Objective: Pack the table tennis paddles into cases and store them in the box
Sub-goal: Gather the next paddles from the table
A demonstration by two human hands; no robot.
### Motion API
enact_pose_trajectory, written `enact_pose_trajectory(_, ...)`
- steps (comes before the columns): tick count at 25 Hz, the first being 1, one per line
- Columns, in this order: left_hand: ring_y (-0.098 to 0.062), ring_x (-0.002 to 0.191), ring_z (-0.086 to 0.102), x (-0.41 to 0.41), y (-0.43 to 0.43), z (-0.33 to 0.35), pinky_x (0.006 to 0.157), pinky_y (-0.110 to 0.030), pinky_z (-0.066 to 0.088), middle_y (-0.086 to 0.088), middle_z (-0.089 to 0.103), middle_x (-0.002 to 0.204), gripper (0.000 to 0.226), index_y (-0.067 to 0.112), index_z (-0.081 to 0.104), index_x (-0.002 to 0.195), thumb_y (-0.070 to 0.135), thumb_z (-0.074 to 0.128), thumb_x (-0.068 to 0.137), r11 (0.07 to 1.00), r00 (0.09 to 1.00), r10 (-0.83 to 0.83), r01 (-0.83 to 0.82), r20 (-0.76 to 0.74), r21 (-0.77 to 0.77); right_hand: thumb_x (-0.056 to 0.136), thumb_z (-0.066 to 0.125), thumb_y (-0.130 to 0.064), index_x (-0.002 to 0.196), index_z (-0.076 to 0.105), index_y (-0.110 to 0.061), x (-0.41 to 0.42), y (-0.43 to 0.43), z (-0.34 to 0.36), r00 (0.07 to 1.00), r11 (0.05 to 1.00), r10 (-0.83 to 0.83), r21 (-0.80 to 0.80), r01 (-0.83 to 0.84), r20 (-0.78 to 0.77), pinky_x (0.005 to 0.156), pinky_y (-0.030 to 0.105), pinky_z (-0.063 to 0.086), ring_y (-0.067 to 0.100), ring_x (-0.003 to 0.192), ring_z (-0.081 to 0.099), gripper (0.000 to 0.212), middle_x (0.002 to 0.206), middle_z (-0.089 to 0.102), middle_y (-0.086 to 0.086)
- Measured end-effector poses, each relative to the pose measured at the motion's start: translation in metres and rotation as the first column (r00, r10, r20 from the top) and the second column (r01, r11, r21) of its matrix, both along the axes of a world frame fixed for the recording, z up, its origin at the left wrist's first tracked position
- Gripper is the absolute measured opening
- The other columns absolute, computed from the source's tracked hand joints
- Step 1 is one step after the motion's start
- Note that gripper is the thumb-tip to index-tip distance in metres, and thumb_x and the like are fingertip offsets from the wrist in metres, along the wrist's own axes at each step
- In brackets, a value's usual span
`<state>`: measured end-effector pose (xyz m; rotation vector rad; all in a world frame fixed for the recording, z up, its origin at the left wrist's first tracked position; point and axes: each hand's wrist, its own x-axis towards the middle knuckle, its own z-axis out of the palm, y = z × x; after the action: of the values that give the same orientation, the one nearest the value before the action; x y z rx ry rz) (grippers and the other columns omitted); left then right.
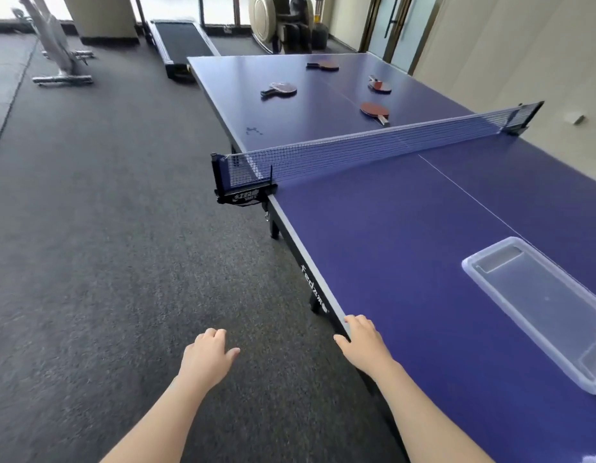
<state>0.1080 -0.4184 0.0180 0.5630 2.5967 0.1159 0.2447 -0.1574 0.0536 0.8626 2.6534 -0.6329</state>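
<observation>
Several red table tennis paddles lie on the far half of the blue table [406,235], beyond the net [373,148]: one at the left [280,89], one at the back [325,66], one at the right [379,85], and one nearest the net [376,111]. A clear plastic box [537,305] sits on the near half, at the right, with nothing in it. My left hand [206,354] hangs over the carpet beside the table, fingers loosely curled, holding nothing. My right hand [361,340] hovers at the table's left edge, fingers relaxed. No paddle cases are in view.
Grey carpet [106,245] stretches to the left of the table. A treadmill [181,45] and other gym equipment [57,51] stand at the far end of the room. A beige wall [523,61] runs along the right side.
</observation>
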Motion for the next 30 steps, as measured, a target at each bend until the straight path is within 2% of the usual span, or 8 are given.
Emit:
enact_pose_trajectory(8, -0.022, 0.128, 0.045, -0.075, -0.049, -0.003, 0.098, -0.036, 0.042, -0.003, 0.046, 0.138, 0.053, 0.015, 0.041, 0.137, 0.05, 0.04, 0.097, 0.985, 0.986, 0.169, -0.169, -0.001, -0.03, 0.097, 0.046, -0.037, 0.142, 0.035, -0.012, -0.132, -0.04, -0.014, 0.977, 0.977, 0.211, -0.041, -0.211, -0.008, 0.11, 0.035, 0.03, 0.022, 0.134, 0.035, 0.052, 0.142, 0.041, 0.006)
enact_pose_trajectory(21, -0.023, 0.128, 0.045, -0.278, -0.047, 0.022, 0.1, -0.037, 0.041, -0.004, 0.047, 0.139, 0.055, 0.014, 0.04, 0.139, 0.05, 0.041, 0.097, 0.923, 0.922, 0.381, -0.384, -0.062, -0.038, 0.097, 0.046, -0.037, 0.142, 0.035, -0.011, -0.401, -0.072, -0.013, 0.861, 0.859, 0.501, -0.07, -0.507, -0.087, 0.108, 0.037, 0.034, 0.024, 0.132, 0.037, 0.053, 0.14, 0.042, 0.008)
enact_pose_trajectory(26, -0.023, 0.128, 0.045, -0.35, -0.057, 0.022, 0.102, -0.037, 0.04, -0.005, 0.046, 0.14, 0.056, 0.014, 0.039, 0.14, 0.05, 0.04, 0.097, 0.918, 0.919, 0.392, -0.394, -0.052, -0.043, 0.097, 0.045, -0.039, 0.144, 0.032, -0.011, -0.476, -0.092, -0.018, 0.809, 0.808, 0.588, -0.034, -0.588, -0.028, 0.108, 0.037, 0.032, 0.025, 0.133, 0.035, 0.056, 0.143, 0.04, 0.009)
enact_pose_trajectory(30, -0.024, 0.129, 0.044, -0.435, -0.075, 0.018, 0.103, -0.038, 0.04, -0.006, 0.045, 0.141, 0.055, 0.013, 0.038, 0.141, 0.048, 0.04, 0.098, 0.93, 0.929, 0.367, -0.368, -0.045, -0.018, 0.097, 0.045, -0.039, 0.145, 0.03, -0.01, -0.55, -0.113, -0.025, 0.815, 0.814, 0.579, -0.033, -0.58, -0.019, 0.109, 0.038, 0.03, 0.026, 0.136, 0.033, 0.058, 0.146, 0.036, 0.01)
